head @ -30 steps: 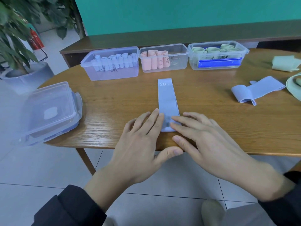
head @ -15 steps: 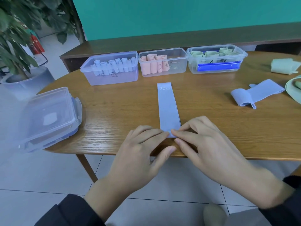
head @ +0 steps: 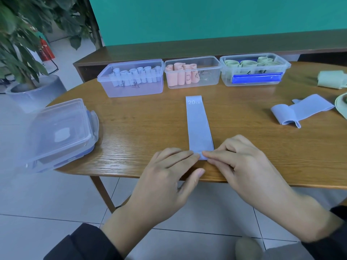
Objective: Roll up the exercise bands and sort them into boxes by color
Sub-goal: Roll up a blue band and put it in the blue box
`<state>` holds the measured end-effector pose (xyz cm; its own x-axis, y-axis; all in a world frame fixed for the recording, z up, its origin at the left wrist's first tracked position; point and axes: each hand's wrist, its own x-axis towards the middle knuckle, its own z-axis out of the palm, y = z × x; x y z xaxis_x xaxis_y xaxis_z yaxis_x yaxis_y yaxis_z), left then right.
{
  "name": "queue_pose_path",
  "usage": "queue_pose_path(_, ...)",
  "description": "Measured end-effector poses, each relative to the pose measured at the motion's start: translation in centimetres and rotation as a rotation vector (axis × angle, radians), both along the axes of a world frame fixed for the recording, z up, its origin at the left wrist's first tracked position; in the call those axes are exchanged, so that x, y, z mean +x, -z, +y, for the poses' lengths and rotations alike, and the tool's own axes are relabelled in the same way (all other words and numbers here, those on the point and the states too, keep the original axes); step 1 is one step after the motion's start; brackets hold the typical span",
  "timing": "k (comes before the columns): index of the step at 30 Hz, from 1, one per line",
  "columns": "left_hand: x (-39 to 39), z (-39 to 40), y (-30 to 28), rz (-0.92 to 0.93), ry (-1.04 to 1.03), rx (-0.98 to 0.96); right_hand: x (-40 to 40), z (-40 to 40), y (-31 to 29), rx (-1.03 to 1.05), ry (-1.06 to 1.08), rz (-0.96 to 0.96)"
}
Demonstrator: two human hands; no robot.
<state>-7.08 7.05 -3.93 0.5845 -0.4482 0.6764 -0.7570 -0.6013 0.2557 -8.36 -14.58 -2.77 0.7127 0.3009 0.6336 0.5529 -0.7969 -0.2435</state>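
While a flat light-blue exercise band marked "20 LB" [head: 199,126] lies lengthwise on the oval wooden desk [head: 142,132], both hands pinch its near end at the desk's front edge. The left hand [head: 165,177] and the right hand [head: 242,169] meet fingertip to fingertip on the curled-up edge. Behind the band stand three clear plastic boxes: one with rolled blue bands [head: 131,77], one with rolled pink bands [head: 191,72], one with rolled green bands [head: 253,69]. A loosely folded second blue band [head: 300,111] lies to the right, a folded green band [head: 331,79] farther back. A lidded clear container [head: 56,134] sits at the left edge.
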Motion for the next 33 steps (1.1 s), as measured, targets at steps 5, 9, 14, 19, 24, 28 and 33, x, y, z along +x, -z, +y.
queue_pose_path(5,-0.1,-0.2,0.1,0.01,-0.022,-0.026,0.4,-0.3,-0.1,0.06,-0.035,0.088)
queue_pose_path(9,0.2,-0.4,-0.3,0.004,-0.043,0.012,0.5,-0.5,-0.6,0.083,-0.034,0.143)
queue_pose_path(14,0.0,-1.0,-0.3,-0.044,-0.099,0.08,0.5,-0.5,-1.2,0.006,0.015,0.128)
queue_pose_path(19,0.1,-1.2,-0.2,-0.038,-0.148,0.155,0.8,-0.6,-1.6,-0.092,0.062,0.157)
queue_pose_path(24,0.6,-1.2,-0.1,-0.056,-0.192,0.231,1.0,-0.7,-1.5,-0.18,0.073,0.11)
queue_pose_path(28,1.0,-1.2,-0.5,-0.042,-0.221,0.302,1.2,-0.7,-1.3,-0.153,0.062,0.038)
queue_pose_path(33,1.3,-1.2,-1.3,0.032,-0.241,0.388,1.2,-0.5,-1.0,-0.081,-0.004,0.03)
